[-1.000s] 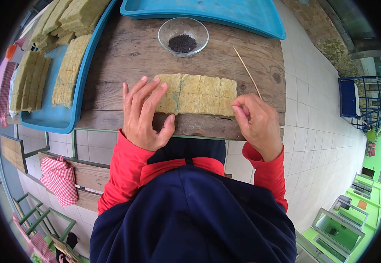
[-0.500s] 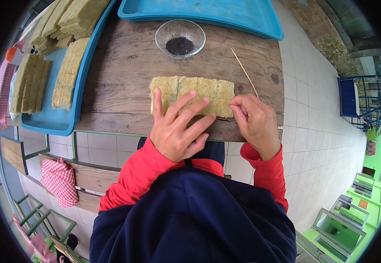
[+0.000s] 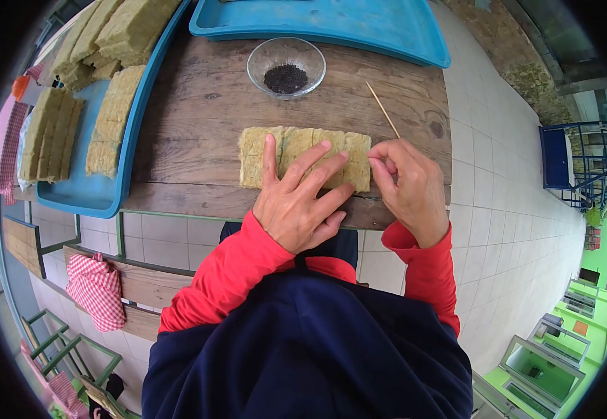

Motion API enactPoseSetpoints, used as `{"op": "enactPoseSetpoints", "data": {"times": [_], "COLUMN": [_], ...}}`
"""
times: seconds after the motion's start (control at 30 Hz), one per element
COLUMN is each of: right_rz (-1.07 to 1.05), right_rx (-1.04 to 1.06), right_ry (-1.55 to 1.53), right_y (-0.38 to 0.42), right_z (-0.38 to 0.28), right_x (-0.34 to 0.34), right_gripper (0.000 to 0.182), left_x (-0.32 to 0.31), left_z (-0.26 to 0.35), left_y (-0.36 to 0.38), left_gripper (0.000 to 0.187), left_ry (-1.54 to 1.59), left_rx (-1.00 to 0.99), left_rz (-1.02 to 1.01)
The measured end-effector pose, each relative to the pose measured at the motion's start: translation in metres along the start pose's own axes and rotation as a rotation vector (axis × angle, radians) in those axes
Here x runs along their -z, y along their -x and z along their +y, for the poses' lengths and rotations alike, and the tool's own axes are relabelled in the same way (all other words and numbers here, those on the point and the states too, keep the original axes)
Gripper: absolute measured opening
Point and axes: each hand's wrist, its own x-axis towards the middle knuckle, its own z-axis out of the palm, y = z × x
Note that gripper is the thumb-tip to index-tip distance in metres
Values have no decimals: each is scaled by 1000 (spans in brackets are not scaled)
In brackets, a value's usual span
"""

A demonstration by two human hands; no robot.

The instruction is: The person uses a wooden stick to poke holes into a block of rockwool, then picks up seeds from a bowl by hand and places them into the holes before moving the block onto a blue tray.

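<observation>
My left hand (image 3: 302,195) lies with its fingers spread across a yellowish fibrous growing-medium slab (image 3: 258,150), apparently rockwool, scored into small blocks. At the slab's right edge, my right hand (image 3: 412,185) has thumb and index finger pinched together. Whatever is in that pinch is too small or hidden to make out. A thin wooden skewer (image 3: 382,108) appears to lie on the table, its lower end hidden behind the right hand. Beyond the slab stands a clear glass bowl (image 3: 253,68) with small black grains (image 3: 284,78), which look like seeds, in it.
The wooden table (image 3: 185,126) has a blue tray (image 3: 123,167) on the left with more slabs (image 3: 115,115) stacked in it. Another blue tray (image 3: 331,21) stands at the far edge. A checked cloth bundle (image 3: 94,290) rests on a bench at lower left.
My right hand has shifted slightly away from me along the slab's right edge, still pinched. My left hand has slid a little to the right across the slab. The view has tilted slightly.
</observation>
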Motion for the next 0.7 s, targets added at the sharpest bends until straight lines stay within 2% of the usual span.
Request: {"op": "enactPoseSetpoints", "data": {"times": [0.2, 0.3, 0.37, 0.47, 0.7], "right_rz": [-4, -3, -3, 6, -21], "right_rx": [59, 70, 68, 88, 93], "right_ry": [-11, -20, -27, -16, 22], "right_y": [-7, -7, -7, -7, -9], "right_z": [3, 3, 4, 5, 5], "right_x": [-7, -9, -10, -12, -13], "right_gripper": [5, 5, 5, 5, 5], "left_x": [-2, -1, 0, -1, -3], "left_z": [-2, -3, -4, -8, -10], "left_y": [-1, 6, 14, 17, 17], "left_gripper": [38, 34, 28, 23, 24], "left_ry": [-27, 18, 7, -48, -39], "left_rx": [7, 1, -46, -41, -43], "left_rz": [-2, 86, 235, 228, 222]}}
